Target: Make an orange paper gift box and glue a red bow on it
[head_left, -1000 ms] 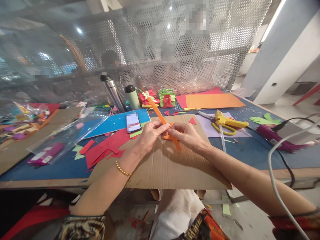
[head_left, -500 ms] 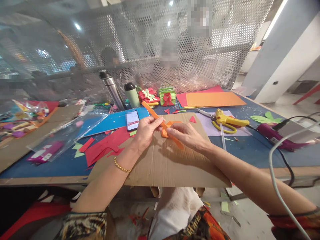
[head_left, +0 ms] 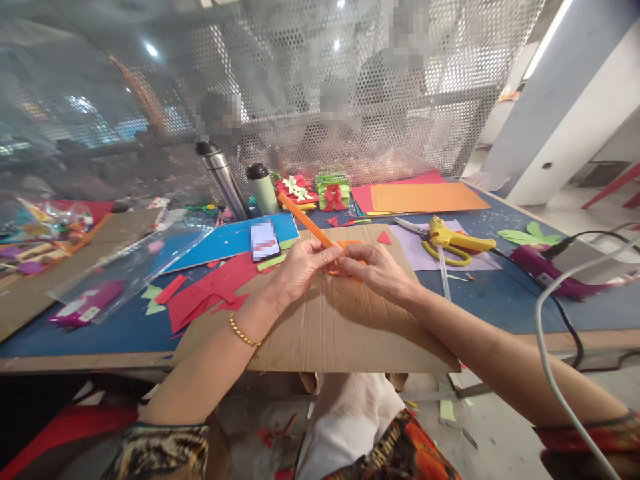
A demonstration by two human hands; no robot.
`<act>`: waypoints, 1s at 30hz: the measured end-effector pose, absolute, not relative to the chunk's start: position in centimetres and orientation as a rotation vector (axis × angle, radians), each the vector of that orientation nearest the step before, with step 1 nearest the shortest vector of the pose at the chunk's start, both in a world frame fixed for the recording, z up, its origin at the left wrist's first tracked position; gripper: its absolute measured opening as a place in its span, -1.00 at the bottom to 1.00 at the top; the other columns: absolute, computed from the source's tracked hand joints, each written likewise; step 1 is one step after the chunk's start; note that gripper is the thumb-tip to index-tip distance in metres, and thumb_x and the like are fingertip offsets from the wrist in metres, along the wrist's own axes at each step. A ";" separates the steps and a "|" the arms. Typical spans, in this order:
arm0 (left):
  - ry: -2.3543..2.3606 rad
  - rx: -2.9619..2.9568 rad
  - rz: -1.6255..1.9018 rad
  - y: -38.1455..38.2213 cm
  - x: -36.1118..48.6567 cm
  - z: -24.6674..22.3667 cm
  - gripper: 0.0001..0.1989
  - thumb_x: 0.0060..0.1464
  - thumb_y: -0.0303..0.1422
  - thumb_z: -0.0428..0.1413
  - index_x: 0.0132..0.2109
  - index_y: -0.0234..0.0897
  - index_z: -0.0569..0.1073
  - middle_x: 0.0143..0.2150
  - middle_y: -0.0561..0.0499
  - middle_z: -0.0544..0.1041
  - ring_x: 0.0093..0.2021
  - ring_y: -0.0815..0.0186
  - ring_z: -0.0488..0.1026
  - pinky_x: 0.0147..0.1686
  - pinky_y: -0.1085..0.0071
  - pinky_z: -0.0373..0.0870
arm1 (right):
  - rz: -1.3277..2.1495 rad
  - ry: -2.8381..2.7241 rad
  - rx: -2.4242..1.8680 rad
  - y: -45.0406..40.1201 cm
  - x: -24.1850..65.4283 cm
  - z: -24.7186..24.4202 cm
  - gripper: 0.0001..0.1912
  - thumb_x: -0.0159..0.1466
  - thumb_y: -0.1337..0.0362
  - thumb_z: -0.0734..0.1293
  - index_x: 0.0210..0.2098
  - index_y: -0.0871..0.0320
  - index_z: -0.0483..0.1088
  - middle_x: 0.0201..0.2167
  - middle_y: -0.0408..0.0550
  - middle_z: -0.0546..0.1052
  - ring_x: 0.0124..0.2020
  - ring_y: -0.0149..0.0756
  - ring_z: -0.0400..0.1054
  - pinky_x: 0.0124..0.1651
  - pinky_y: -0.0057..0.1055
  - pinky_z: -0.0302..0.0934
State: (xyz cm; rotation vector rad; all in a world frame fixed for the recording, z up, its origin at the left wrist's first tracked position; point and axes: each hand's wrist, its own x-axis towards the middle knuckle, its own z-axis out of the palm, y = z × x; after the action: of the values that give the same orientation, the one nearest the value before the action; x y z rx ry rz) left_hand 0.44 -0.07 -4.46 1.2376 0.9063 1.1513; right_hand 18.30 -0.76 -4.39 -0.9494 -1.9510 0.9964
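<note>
Orange strip (head_left: 303,217): long, narrow, looked like paper. Straight along its visible length, plain orange, squared-off far end. It slanted from the hands toward the far left, that end free. More orange (head_left: 354,267) showed around the right fingertips, on the near and far sides; couldn't tell if that was the same strip or a 2nd piece.

Location: over the far part of the cardboard (head_left: 350,340), center of the table (head_left: 487,313).

Left hand (head_left: 303,270): thumb and index finger pinched the strip near its right end, long part running out past the fingertips to the far left. Right hand (head_left: 377,270): thumb and index finger pressed together on the orange right beside the left fingertips; exact contact hidden by the fingers. The 2 hands were about touching.

Around: phone (head_left: 265,240) and red paper (head_left: 203,290) to the left, 1 red triangle (head_left: 384,238) on the cardboard's far right, yellow glue gun (head_left: 457,238) beyond its right edge.
</note>
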 end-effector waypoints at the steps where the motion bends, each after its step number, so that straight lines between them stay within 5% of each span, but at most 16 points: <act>1: 0.908 1.259 1.138 -0.1 0.5 -4.5 -0.51 -0.30 -0.08 0.56 -0.38 -0.38 0.62 -0.46 -0.05 0.59 -0.44 0.34 0.49 -0.38 0.39 0.36 | 1.010 -1.960 -0.937 -0.8 18.4 -4.3 -0.62 0.28 -0.02 0.24 -0.50 0.12 0.36 -0.49 -0.16 0.36 -0.42 -0.37 0.20 -0.32 -0.37 0.07; 8: 0.963 1.258 1.316 0.3 -0.3 -3.8 -0.65 -0.29 -0.22 0.53 -0.47 -0.33 0.58 -0.52 0.05 0.50 -0.50 0.44 0.33 -0.43 0.42 0.26 | 1.041 -1.821 -0.949 0.0 19.7 -3.9 -0.33 0.29 -0.36 0.26 -0.45 0.15 0.45 -0.43 -0.05 0.50 -0.30 -0.25 0.36 -0.18 -0.31 0.20; 18: 0.969 1.244 1.329 0.5 -0.4 -3.8 -0.73 -0.21 -0.28 0.48 -0.47 -0.32 0.57 -0.53 0.06 0.48 -0.50 0.43 0.33 -0.42 0.41 0.25 | 1.009 -1.903 -1.035 0.3 18.9 -4.9 -0.69 0.20 0.06 0.32 -0.55 0.12 0.34 -0.53 -0.16 0.36 -0.44 -0.37 0.18 -0.36 -0.37 0.03; 26: 0.943 1.210 1.350 0.5 -0.4 -3.6 -0.73 -0.20 -0.30 0.47 -0.47 -0.34 0.57 -0.52 0.05 0.48 -0.49 0.45 0.34 -0.43 0.43 0.26 | 1.145 -1.909 -0.911 0.0 19.8 -3.9 -0.44 0.32 -0.24 0.27 -0.44 0.14 0.43 -0.37 -0.02 0.55 -0.25 -0.23 0.43 -0.11 -0.29 0.23; 30: 0.939 1.243 1.340 0.4 -0.2 -4.0 -0.71 -0.20 -0.27 0.48 -0.48 -0.33 0.56 -0.55 0.06 0.46 -0.51 0.44 0.34 -0.44 0.43 0.26 | 1.098 -1.922 -0.952 0.1 19.1 -4.4 -0.51 0.25 -0.18 0.33 -0.51 0.11 0.35 -0.50 -0.15 0.38 -0.41 -0.34 0.24 -0.31 -0.36 0.09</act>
State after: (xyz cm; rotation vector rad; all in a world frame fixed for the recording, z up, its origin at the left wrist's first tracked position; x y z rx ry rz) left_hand -0.25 0.40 -3.96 1.2431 0.9387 1.3403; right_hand 19.11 0.15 -4.45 -0.9523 -1.9221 1.0979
